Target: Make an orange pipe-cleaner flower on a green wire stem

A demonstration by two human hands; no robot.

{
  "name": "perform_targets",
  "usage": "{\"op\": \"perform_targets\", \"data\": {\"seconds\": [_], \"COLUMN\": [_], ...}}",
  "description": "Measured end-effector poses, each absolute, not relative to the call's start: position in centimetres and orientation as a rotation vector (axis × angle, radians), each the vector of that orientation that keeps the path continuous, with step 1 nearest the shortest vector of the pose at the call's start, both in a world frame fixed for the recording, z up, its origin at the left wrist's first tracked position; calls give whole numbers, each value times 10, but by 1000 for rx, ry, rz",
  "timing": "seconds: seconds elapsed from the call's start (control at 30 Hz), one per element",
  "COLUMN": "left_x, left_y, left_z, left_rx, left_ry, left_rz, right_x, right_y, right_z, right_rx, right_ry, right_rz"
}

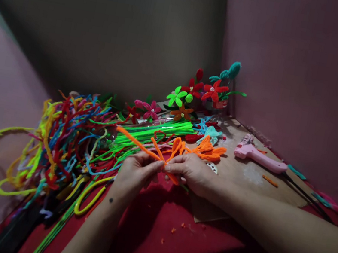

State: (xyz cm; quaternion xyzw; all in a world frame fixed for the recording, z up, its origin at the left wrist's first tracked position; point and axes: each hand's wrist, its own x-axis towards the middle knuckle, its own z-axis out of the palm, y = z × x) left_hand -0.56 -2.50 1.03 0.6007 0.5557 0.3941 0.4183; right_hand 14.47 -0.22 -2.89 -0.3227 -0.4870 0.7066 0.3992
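Both hands meet over the front of the red-covered table. My left hand (140,169) pinches orange pipe cleaners (135,140), whose free ends stick out to the upper left. The fingers of my right hand (192,172) close on the same orange piece right beside, at its bent loops. Just behind my right hand lie more orange looped pieces (209,150). Bright green pipe cleaners (154,135) lie in a bundle beyond both hands. The fingertips partly hide the joint between the orange stems.
A large tangle of coloured pipe cleaners (62,138) fills the left side. A pink glue gun (260,156) with a black cord rests on a brown board (229,174) at the right. Finished flowers (216,91) stand at the back near the walls.
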Motion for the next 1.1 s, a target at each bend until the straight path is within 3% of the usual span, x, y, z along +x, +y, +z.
{"op": "perform_targets", "data": {"seconds": [0.5,0.87,1.1], "left_x": [-18,-18,-20], "left_y": [-19,-34,-36], "left_z": [2,22,19], "left_rx": [2542,3194,3098], "left_ry": [1314,1325,1217], "left_rz": [1250,804,559], "right_x": [147,151,153], "right_y": [1,-3,0], "right_z": [-28,-25,-28], "right_rx": [-761,-767,-785], "right_ry": [-1290,-1487,-1663], "right_rz": [1774,1736,1682]}}
